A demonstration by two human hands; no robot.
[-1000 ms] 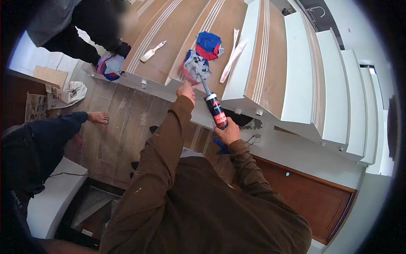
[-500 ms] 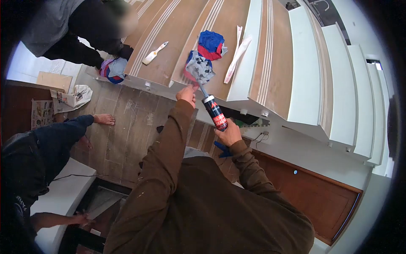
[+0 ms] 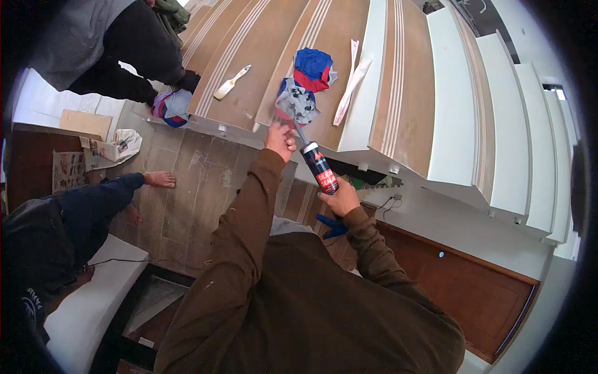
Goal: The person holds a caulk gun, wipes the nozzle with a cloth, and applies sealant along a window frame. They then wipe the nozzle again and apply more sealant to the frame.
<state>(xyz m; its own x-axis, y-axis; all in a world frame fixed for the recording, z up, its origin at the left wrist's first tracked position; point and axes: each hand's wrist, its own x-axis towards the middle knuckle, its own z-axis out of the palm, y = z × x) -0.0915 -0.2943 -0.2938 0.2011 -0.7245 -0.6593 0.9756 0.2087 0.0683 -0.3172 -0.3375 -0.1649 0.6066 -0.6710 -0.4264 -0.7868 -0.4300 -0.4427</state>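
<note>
My right hand point(image 3: 341, 199) is wrapped around the lower end of a dark silicone sealant tube point(image 3: 320, 168), whose thin nozzle points up and away towards the stairs. A blue part point(image 3: 332, 225) shows below that hand. Close to the left of the nozzle, my left hand point(image 3: 280, 141) has its fingers curled in; whether anything is between them is hidden. Just beyond it, a grey patterned rag point(image 3: 299, 103) with red and blue parts lies on a brown step. Behind that is a blue and red rag point(image 3: 313, 68).
A paintbrush point(image 3: 232, 82) and a white strip of packaging point(image 3: 353, 90) lie on the steps point(image 3: 274, 37). One person point(image 3: 118, 50) is at upper left, near a bundled rag point(image 3: 172, 107). Another person's leg and bare foot point(image 3: 160, 179) are at left. Newspaper point(image 3: 113, 148) lies on the floor.
My left hand has shifted slightly and its fingers are more curled beside the nozzle. The sealant tube stays in my right hand. The lower-left person's reaching arm has drawn back.
</note>
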